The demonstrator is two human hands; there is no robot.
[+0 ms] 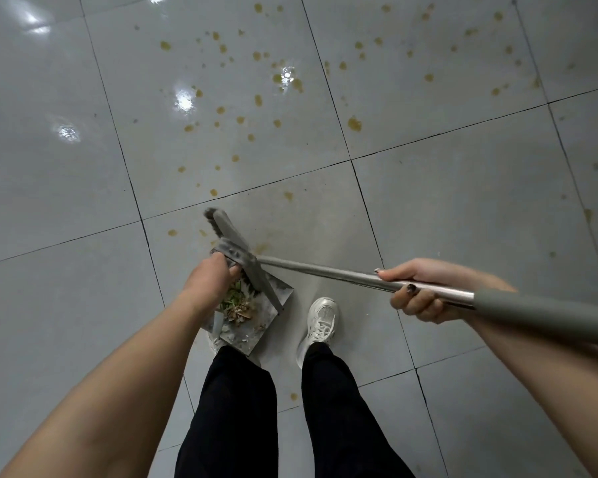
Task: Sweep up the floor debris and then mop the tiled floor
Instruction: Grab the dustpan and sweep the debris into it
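A grey dustpan (256, 326) hangs above my feet, holding green and tan debris (239, 305). My left hand (209, 276) grips its upper end. The grey broom head (232, 243) lies across the top of the pan, bristles pointing up-left. Its metal handle (325, 272) runs to the right, where my right hand (418, 291) grips it just before the grey sleeve (539, 313). Many yellow-brown stains (277, 77) spot the glossy grey tiles ahead.
My white shoe (320, 322) and black trouser legs (339, 415) stand on the tiles below the dustpan. The other shoe is mostly hidden under the pan. Dark grout lines cross the floor. Ceiling light reflections shine at upper left.
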